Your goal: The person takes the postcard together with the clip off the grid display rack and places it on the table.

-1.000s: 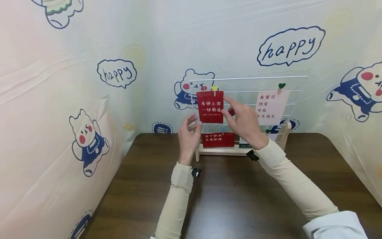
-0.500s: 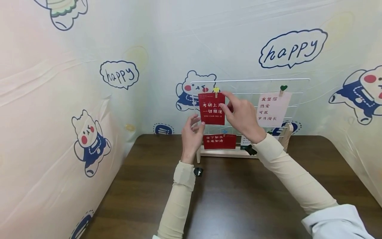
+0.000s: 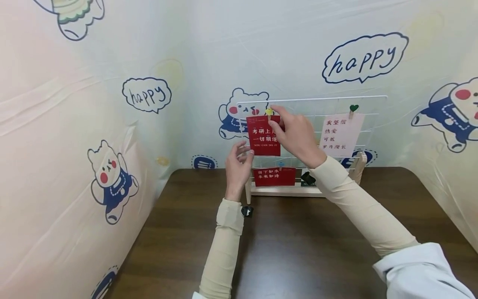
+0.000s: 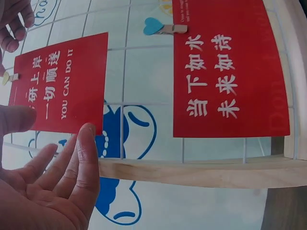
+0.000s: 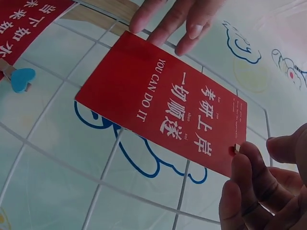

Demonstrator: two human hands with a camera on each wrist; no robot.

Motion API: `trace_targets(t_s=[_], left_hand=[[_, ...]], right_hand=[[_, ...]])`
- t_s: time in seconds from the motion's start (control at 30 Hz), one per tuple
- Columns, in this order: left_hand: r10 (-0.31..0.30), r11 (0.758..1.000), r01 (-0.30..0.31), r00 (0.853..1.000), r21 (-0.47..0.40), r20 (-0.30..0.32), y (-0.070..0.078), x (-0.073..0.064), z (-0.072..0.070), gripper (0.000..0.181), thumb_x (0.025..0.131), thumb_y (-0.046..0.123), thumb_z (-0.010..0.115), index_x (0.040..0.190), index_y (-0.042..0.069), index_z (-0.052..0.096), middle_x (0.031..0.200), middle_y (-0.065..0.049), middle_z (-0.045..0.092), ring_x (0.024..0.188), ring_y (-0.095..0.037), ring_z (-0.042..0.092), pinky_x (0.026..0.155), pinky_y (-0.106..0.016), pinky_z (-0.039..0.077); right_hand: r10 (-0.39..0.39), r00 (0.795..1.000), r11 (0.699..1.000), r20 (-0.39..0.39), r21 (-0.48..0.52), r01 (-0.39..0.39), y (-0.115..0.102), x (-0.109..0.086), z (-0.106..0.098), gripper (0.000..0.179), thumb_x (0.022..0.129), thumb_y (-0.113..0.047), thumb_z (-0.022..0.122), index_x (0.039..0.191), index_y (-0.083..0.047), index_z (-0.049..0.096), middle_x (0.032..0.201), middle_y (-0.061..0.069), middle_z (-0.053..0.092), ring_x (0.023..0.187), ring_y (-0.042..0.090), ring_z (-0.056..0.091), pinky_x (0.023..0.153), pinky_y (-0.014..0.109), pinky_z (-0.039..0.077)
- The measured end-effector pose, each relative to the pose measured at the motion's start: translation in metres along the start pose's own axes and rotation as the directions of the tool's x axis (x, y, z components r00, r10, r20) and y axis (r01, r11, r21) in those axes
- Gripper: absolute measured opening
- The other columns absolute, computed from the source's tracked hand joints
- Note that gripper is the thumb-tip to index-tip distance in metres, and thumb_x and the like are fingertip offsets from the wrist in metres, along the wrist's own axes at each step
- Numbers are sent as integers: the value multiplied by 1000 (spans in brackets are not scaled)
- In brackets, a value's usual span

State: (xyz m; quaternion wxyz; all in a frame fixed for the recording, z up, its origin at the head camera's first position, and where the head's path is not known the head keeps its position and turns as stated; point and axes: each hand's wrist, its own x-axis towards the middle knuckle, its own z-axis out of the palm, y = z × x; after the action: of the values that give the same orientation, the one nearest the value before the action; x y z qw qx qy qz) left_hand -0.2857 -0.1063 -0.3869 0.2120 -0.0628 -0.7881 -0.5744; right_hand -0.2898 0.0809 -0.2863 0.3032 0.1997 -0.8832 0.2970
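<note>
A red card (image 3: 263, 139) with white characters hangs on the white wire grid rack (image 3: 317, 98), under a small wooden clothespin topped with a yellow heart (image 3: 269, 111). My right hand (image 3: 296, 135) pinches at this clothespin with thumb and index finger; in the right wrist view, fingers (image 5: 252, 165) partly cover the clothespin. My left hand (image 3: 239, 164) is at the card's lower left edge, fingers loosely bent. Its fingertips (image 4: 88, 132) lie close to the card's corner; firm contact cannot be told.
A second red card (image 4: 225, 72) hangs lower under a blue heart clothespin (image 4: 154, 26). At the right hangs a pink card (image 3: 341, 135) under a green heart clothespin (image 3: 354, 109). A small dark card sits low, partly hidden. The rack's wooden base (image 3: 285, 191) stands on a brown table (image 3: 291, 245).
My right hand has moved up and left from the card's right edge to the yellow heart clothespin. The left hand stays at the card's lower left edge.
</note>
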Motion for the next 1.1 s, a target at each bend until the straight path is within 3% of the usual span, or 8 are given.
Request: trace_targets(t_s=[0.33,0.63,0.83,0.93,1.1], left_hand=[[-1,1000,1,1000,29,-4,-3,4,-1,35,99,21,71,133,13,67,127,-12,75,110,-30,76,97,-46,61],[-3,999,3,1000,52,7,-5,5,2,29,99,19,70,127,12,71,119,-12,76,102,-29,76,94,-43,62],[-12,996,13,1000,93,-13,-3,4,-1,23,100,23,71,119,10,76,111,-10,77,92,-25,72,87,-40,59],[-23,994,25,999,106,-23,-3,4,-1,24,100,25,71,118,11,77,110,-8,78,92,-22,70,85,-36,58],[-13,993,16,1000,118,-26,-4,4,-1,25,100,25,72,118,10,77,111,-8,79,95,-21,69,86,-36,56]], right_hand=[[-12,999,999,37,-53,14,-5,14,2,42,106,-24,60,143,-4,61,65,12,62,51,20,49,50,28,40],[-42,996,976,78,-210,57,-5,25,0,26,108,-25,56,112,-3,70,60,8,55,51,21,48,48,28,34],[-45,997,974,62,-221,58,-8,28,2,25,108,-21,55,115,-4,72,59,8,56,49,20,47,47,28,34],[-30,998,979,57,-200,41,-9,30,1,28,107,-19,56,123,-5,73,66,13,66,51,24,54,49,29,39],[8,999,991,39,-133,-3,-10,31,-3,27,105,-19,61,123,-5,75,102,18,80,79,32,74,64,40,59]])
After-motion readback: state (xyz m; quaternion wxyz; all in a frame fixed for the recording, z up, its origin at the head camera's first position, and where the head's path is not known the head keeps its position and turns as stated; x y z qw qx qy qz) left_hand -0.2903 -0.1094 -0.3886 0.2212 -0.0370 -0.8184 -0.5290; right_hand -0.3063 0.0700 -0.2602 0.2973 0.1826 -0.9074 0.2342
